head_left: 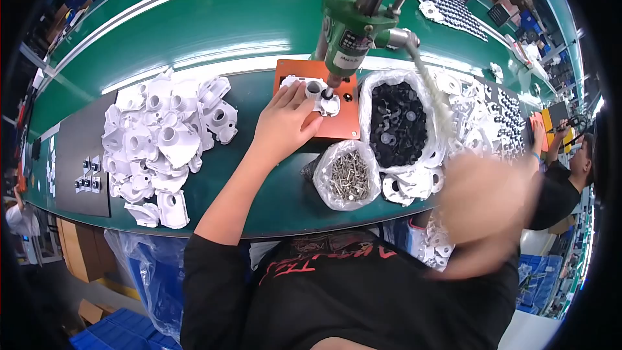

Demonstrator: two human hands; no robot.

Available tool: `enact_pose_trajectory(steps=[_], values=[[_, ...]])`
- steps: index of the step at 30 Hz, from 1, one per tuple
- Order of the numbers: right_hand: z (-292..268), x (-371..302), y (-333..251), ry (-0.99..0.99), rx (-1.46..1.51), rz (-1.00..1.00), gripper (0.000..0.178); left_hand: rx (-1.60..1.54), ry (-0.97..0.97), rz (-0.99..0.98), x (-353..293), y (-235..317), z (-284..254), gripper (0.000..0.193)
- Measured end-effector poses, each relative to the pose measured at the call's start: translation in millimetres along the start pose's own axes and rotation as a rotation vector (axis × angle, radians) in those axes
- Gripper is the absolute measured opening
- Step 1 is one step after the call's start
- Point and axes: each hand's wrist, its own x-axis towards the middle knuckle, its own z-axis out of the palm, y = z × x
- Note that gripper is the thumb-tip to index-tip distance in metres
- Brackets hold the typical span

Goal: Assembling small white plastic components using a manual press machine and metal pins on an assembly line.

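Note:
My left hand [285, 120] grips a white plastic housing [330, 107] from its left side, fingers over its top and thumb along the near edge. The housing lies on an orange fixture block [340, 128], right under the spindle of a green bench press machine [350, 45]. A dark tip of the spindle meets the part or stops just above it; I cannot tell which. My right hand [489, 198] is raised at the right, smeared by motion, so its fingers do not show. Nearest to it are white ring-shaped parts [414, 185].
White housings [159, 136] are heaped at the left, beside a dark mat [81, 155] with small black-and-silver pieces. Bags of screws [350, 175] and black parts [398, 123] stand right of the fixture. More white parts [476, 113] lie farther right, near a co-worker [564, 181].

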Motion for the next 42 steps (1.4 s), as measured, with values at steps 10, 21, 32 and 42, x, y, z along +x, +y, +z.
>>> enact_pose_trajectory(steps=[10,21,32,42], values=[[-53,-70,80,0.944,0.173,0.084,0.021,-0.292,-0.018,-0.104,35,24,9,0.042],[-130,-114,309,1.241,-0.575,0.911,0.034,-0.438,-0.253,0.04,85,5,12,0.051],[61,-200,96,0.37,0.185,1.569,0.045,-0.254,-0.275,-0.112,125,-84,-32,0.021],[152,-203,87,0.504,-0.334,1.594,0.039,-0.085,-0.095,-0.363,117,-151,-38,0.04]])
